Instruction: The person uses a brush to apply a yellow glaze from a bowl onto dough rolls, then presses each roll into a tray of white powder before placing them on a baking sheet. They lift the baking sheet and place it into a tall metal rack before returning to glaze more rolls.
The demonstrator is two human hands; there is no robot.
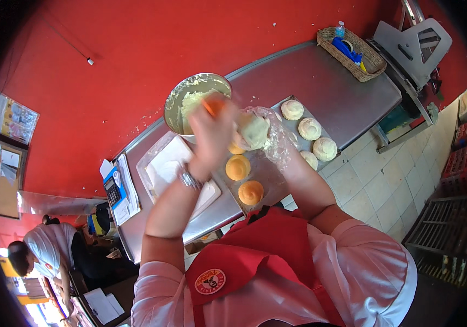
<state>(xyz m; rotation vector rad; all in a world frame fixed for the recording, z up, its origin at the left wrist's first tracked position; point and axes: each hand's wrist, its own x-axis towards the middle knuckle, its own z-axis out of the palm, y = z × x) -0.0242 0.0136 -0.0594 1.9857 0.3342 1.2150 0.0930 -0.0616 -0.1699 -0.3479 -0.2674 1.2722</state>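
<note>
While I'm watching from afar, the left hand [211, 133] is gripping an orange tool [212, 104], fist closed, its working end lost in blur. The right hand [275, 128], in clear plastic, is curling partway around a bun [253, 132] just beside the bowl [175, 104]. I'm judging this as spreading cream [192, 101], so I'd be turning the bun against a steady tool, gripping low, and loading lightly to avoid drips. The watch [188, 177] is sitting on the left wrist, so I'd be minding the bowl's rim. Beneath, plain buns [237, 167] are lying on the tray [270, 176], while coated buns [309, 128] are crowding its right side, within bumping reach of the right forearm. A tub [146, 168] is taking up space under the left forearm. Farther off, a calculator [112, 195], a basket [372, 75] and a grey machine [412, 54] are standing clear of the work; a co-worker [51, 245] is bending well apart, far left.
</note>
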